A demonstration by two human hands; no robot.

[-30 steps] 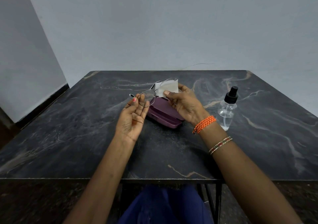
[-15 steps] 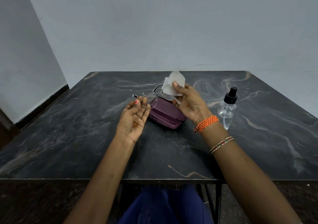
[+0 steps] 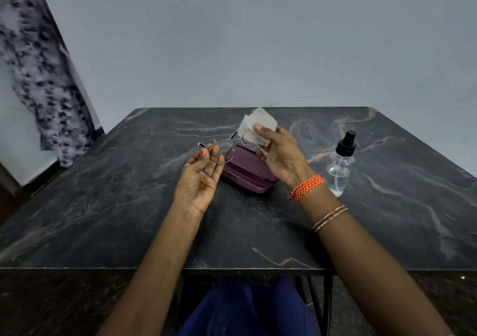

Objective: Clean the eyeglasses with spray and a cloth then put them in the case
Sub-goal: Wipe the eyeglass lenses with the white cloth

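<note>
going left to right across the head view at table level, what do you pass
patterned black and white cloth hanging by the wall → left hand holding the thin wire-framed eyeglasses → closed purple eyeglass case → right hand pinching the pale wiping cloth → clear spray bottle with black nozzle

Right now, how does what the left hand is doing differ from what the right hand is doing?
The left hand pinches the eyeglasses by one lens rim, palm up; the right hand presses the cloth on the other lens. The left wrist is bare; the right wears an orange band and bangles. Both hover above the purple case.
</note>
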